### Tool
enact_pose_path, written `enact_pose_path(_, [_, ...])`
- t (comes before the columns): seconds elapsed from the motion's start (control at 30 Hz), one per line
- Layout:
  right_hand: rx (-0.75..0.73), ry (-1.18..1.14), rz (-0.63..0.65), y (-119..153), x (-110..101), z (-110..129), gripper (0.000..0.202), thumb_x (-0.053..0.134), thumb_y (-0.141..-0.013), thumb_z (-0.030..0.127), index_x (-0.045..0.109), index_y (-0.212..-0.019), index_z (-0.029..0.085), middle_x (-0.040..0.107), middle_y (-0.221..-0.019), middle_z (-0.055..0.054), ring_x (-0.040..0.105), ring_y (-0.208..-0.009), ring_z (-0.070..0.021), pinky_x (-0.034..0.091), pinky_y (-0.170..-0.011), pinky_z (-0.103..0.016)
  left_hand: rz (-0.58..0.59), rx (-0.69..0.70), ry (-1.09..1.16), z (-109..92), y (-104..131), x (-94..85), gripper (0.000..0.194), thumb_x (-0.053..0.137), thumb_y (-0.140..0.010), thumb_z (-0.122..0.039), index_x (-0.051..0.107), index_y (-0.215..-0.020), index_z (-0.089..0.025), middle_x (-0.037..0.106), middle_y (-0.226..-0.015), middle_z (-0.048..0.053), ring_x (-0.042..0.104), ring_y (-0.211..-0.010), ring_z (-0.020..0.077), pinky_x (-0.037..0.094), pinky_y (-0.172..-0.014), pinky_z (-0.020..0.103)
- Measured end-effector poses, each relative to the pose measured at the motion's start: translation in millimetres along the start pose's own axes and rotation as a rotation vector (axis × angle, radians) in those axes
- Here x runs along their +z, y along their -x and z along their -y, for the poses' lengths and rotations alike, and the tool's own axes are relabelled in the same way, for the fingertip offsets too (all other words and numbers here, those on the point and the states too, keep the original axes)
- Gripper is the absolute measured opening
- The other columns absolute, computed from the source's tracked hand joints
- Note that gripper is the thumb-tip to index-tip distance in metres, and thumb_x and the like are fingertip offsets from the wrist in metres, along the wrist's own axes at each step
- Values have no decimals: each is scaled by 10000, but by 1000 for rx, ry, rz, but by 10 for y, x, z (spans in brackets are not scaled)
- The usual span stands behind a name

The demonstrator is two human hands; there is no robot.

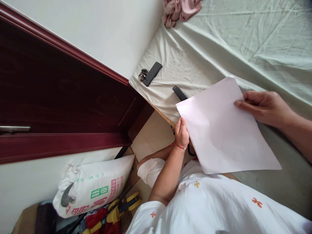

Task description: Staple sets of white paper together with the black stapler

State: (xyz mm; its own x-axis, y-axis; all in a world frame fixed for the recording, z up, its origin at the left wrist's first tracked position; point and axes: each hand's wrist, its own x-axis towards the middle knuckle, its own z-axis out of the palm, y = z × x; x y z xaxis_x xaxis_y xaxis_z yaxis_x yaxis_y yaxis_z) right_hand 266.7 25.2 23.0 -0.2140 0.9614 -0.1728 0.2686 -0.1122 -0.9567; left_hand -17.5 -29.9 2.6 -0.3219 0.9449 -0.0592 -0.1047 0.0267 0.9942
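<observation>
A blank white sheet of paper is held up between my two hands, above my lap and the edge of the bed. My left hand, with a red string bracelet at its wrist, grips the sheet's left edge. On the opposite edge, my right hand pinches the paper, thumb on top and fingers behind. Whether it is one sheet or a thin stack, I cannot tell. A black stapler-like object lies on the bedsheet, partly hidden behind the paper's upper left corner.
On the pale green bedsheet lie a black phone-like slab and a bunch of keys. Pink cloth is bunched at the back. To the left are a dark red door and a full white sack.
</observation>
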Motion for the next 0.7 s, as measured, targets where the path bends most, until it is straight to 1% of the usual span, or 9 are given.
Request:
enact_pose_path(0.1, [-22,34,-6,-11,0,-31,437,682,-831,650,610,-780,222,528,-612,23,424,-518,-96,271,-441,-249,-7,21,-32,7,-3,-8,420,626,-901,-614,774,-968,-227,767,-1017,46,684,-1017,209,498,-952,292])
enact_pose_path(0.23, [-75,103,-8,-17,-6,-47,481,644,-868,640,493,-686,221,420,-580,41,358,-517,-85,234,-449,-257,-22,45,-87,24,-10,-22,423,603,-913,-615,742,-864,-219,729,-882,34,665,-906,187,499,-877,273])
enact_pose_path(0.3, [-102,142,-8,-17,-11,-44,492,624,-881,640,468,-673,221,395,-577,45,339,-522,-84,239,-456,-258,-37,41,-104,28,-11,-23,423,609,-908,-617,734,-850,-217,717,-855,34,658,-881,188,497,-862,278])
enact_pose_path(0.43, [-113,161,-1,-23,-18,-48,484,609,-888,644,486,-684,223,405,-581,46,338,-529,-86,253,-463,-258,-29,44,-96,12,-5,-7,432,609,-906,-621,740,-857,-212,720,-862,40,662,-883,194,500,-872,292])
enact_pose_path(0.6, [-126,170,-12,-38,-18,-87,486,614,-893,630,468,-675,221,387,-582,48,325,-531,-86,236,-468,-263,3,26,-73,-16,5,14,454,598,-909,-632,750,-935,-204,751,-968,61,682,-977,211,510,-926,306])
enact_pose_path(0.7, [-120,149,-6,-35,-14,-87,475,618,-893,627,487,-684,221,394,-583,47,324,-529,-86,229,-465,-262,5,32,-99,-15,6,13,462,598,-906,-641,743,-927,-203,747,-948,58,680,-967,211,514,-913,307])
